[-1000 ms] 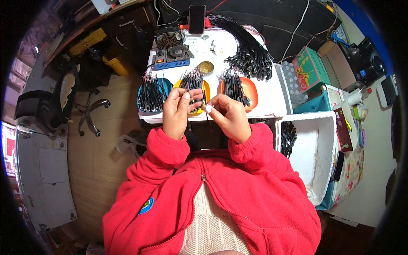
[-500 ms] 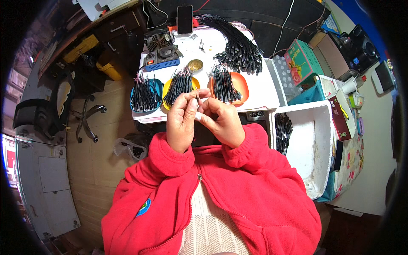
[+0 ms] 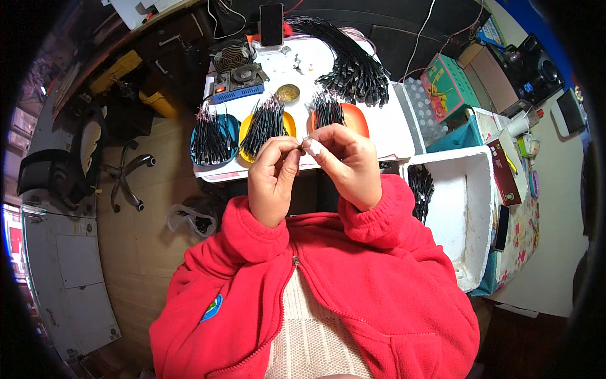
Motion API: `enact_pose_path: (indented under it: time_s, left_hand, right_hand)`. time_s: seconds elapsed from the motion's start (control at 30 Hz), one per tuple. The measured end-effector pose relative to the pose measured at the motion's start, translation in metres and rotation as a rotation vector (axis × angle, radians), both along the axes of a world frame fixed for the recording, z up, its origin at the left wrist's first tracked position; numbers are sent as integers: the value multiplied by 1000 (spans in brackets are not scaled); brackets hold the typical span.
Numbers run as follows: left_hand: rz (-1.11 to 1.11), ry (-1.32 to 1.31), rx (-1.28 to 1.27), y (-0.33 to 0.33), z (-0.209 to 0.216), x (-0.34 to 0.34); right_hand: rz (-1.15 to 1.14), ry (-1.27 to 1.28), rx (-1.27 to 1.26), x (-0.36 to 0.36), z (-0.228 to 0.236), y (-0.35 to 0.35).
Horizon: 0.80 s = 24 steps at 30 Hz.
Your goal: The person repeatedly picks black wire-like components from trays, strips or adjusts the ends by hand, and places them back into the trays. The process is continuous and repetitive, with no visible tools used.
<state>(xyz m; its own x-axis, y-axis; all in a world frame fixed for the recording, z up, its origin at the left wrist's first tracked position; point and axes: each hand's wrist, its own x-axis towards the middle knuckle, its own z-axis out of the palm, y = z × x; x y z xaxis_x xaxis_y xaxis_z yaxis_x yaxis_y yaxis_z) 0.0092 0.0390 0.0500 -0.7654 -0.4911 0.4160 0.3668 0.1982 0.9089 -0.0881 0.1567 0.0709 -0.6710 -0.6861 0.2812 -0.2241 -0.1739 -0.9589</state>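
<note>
Pinched tight at the fingertips: our left hand (image 3: pixel 271 183) and right hand (image 3: pixel 351 161) come tip to tip, thumb against index on each, no gap we can see, both on a small dark piece (image 3: pixel 301 148). Too small to tell what it is; maybe a cable end. White patch (image 3: pixel 314 148) at our right thumb, can't tell if it's a wrap.

Reference is the yellow tray (image 3: pixel 290 124). Piece is up in our fingers, just on our side of it. Black cables (image 3: pixel 262 127) lie in it. Blue tray (image 3: pixel 235 130) left of it, orange tray (image 3: pixel 357 120) right of it, both loaded too. Round tin (image 3: pixel 288 93) just beyond it; big cable bundle (image 3: pixel 358 71) beyond and right.

Step in hand, our read: two-handed fingertip work on the piece; neither hand reaches into a tray. Next move calls for light, steady pinches and lined-up tips, given how tiny it is.
</note>
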Motion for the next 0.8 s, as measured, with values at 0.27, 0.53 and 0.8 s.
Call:
enact_pose_path:
  time_s: [0.27, 0.53, 0.8]
  left_hand:
    - [-220, 11, 529, 3, 1, 6]
    - [-511, -74, 790, -6, 5, 14]
    - [-539, -95, 751, -9, 4, 14]
  right_hand:
    - [128, -479, -301, 7, -10, -4]
    - [224, -544, -144, -3, -3, 0]
    - [310, -521, -158, -6, 2, 7]
